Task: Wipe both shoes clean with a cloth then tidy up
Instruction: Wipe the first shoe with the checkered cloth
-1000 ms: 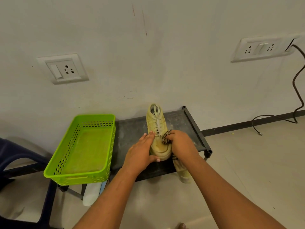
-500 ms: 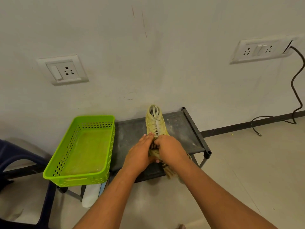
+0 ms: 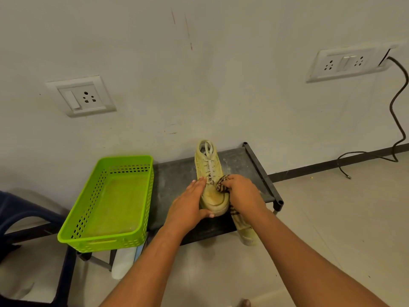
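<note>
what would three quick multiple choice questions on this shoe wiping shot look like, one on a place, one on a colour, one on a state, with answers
1. Where does the shoe stand?
A) on the floor
B) on the dark rack
C) in a sink

2. What colour is the basket left of the shoe?
A) red
B) white
C) green

3. What is the right hand doing?
A) lying flat and empty
B) gripping the patterned cloth against the shoe
C) pulling the laces

Answers:
1 B: the shoe's sole sits on the rack's top surface.
2 C: the basket's perforated walls are bright green.
3 B: curled fingers bunch the cloth at the shoe's right side.
</note>
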